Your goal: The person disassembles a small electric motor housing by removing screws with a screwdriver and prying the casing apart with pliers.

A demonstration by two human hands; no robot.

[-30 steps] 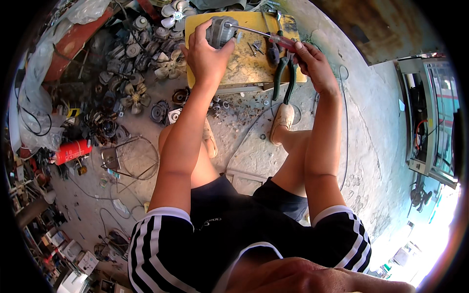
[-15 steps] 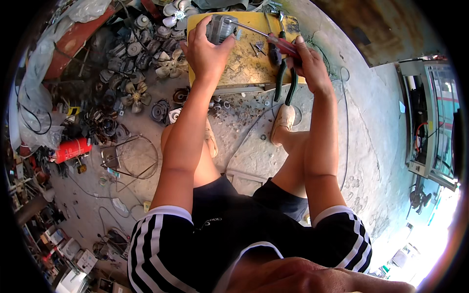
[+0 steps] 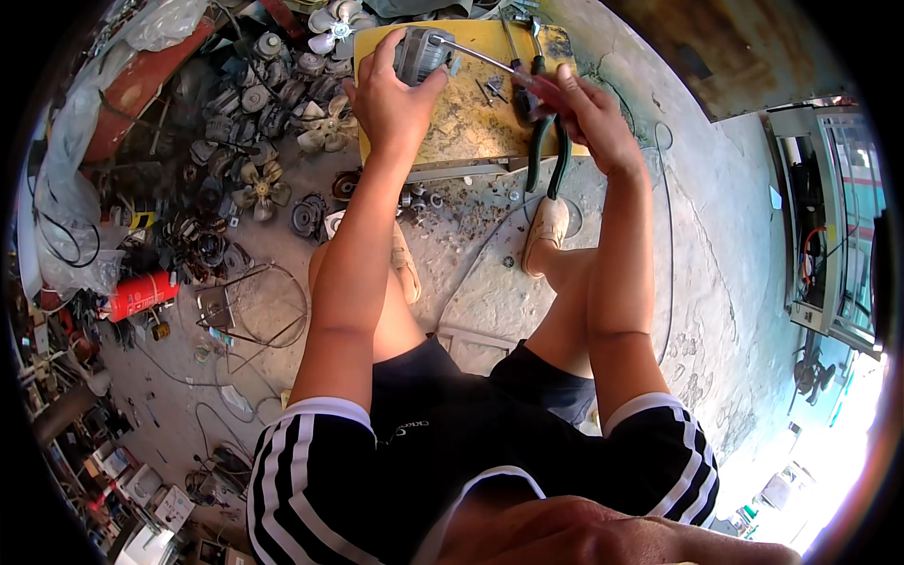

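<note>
On the worn yellow board point(image 3: 480, 127) stands a grey ribbed motor point(image 3: 417, 58). My left hand point(image 3: 394, 104) is closed round its near side, thumb at the right and fingers at the left. My right hand point(image 3: 595, 122) grips a screwdriver point(image 3: 546, 92) by its red handle. The metal shaft slants to the left and its tip meets the motor's upper right part. Several small screws point(image 3: 492, 89) lie on the board between the motor and the handle. Beneath the screwdriver are pliers with dark green handles point(image 3: 549, 160), and further dark-handled tools point(image 3: 537, 47) lie at the board's far right.
Left of the board is a heap of motor parts point(image 3: 254, 99) with metal fan blades point(image 3: 264, 188). A red cylinder point(image 3: 141, 294) lies farther left on the floor. A cable point(image 3: 667, 235) runs along the concrete at right, near a glass-sided cabinet point(image 3: 829, 217).
The screwdriver handle has turned a little in my right hand and is blurred, and my right fingers have shifted on it. My left hand still holds the motor.
</note>
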